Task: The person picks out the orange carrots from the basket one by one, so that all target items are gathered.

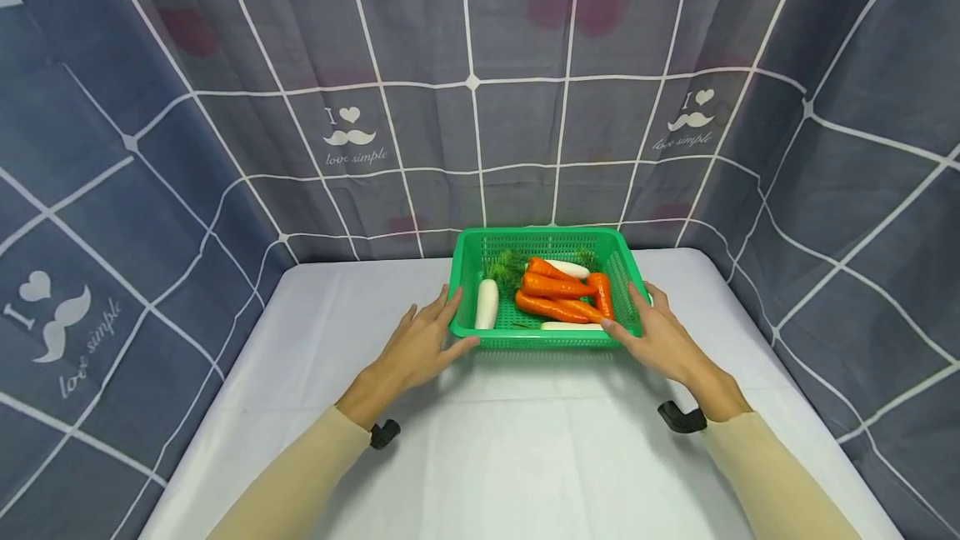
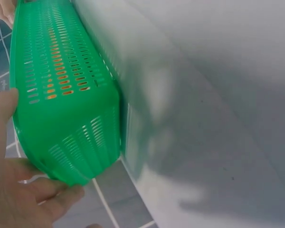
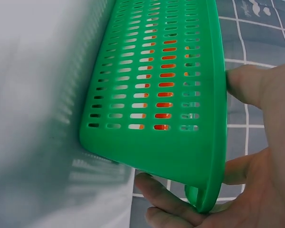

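Observation:
A green plastic basket [image 1: 547, 342] stands near the back of the white table, with slotted walls. Inside it lie several orange carrots [image 1: 557, 285], a white radish [image 1: 487, 304] at the left, other white pieces partly covered by the carrots, and leafy greens [image 1: 507, 267]. My left hand [image 1: 422, 343] holds the basket's left end; in the left wrist view the thumb [image 2: 8, 102] is on the rim and the fingers lie along the end wall. Opposite it, my right hand [image 1: 664, 343] holds the right end, its thumb [image 3: 244, 84] at the rim and fingers bent beneath it.
White cloth covers the table [image 1: 517, 448]. A grey-blue checked curtain [image 1: 517, 132] hangs close behind the basket and along both sides. Black straps [image 1: 682, 417] show at both wrists, below beige sleeves [image 1: 772, 473].

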Available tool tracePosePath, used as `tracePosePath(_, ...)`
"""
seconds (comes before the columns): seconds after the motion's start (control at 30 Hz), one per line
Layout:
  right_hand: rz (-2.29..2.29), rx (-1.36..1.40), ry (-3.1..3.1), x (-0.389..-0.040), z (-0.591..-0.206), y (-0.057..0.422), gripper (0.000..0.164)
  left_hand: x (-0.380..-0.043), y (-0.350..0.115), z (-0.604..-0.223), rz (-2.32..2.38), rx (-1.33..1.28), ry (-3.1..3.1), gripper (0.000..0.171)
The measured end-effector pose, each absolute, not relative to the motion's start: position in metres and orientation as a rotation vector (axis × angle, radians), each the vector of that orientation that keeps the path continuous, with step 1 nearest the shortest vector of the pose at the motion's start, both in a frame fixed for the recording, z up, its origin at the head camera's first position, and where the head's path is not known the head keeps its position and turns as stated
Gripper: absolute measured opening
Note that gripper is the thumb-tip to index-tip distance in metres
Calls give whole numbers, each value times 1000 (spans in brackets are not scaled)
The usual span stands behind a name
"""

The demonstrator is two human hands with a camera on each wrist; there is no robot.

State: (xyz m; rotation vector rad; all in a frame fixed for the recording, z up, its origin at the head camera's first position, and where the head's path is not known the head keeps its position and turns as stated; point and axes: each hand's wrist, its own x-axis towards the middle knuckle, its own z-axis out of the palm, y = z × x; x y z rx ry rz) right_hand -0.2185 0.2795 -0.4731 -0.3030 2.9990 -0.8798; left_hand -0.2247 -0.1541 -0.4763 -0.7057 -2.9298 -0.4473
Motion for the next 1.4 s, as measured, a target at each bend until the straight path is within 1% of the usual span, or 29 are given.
tracePosePath(0.17, -874, -312, 3012, -204, -474, 278, 104, -209, -159, -472, -413, -747, -2891, 98)
tracePosePath(0.5, -853, -315, 3034, -172, -475, 275, 102, -176, -166, -478, -353, -762, -2805, 98)
tracePosePath(0.67, -823, -315, 3045, -162, -476, 275, 102, -160, -168, -478, -367, -745, -2787, 100)
tracePosePath(0.97, -778, -313, 3054, -142, -470, 279, 108, -137, -165, -477, -319, -726, -2752, 100)
tracePosePath(1.13, -791, -333, 3077, -147, -467, 284, 109, -136, -162, -473, -309, -679, -2713, 97)
tracePosePath(1.27, -775, -369, 3059, -163, -468, 288, 109, -142, -160, -463, -300, -635, -2707, 93)
tracePosePath(1.4, -789, -409, 3043, -185, -475, 290, 104, -154, -153, -447, -327, -665, -2691, 89)
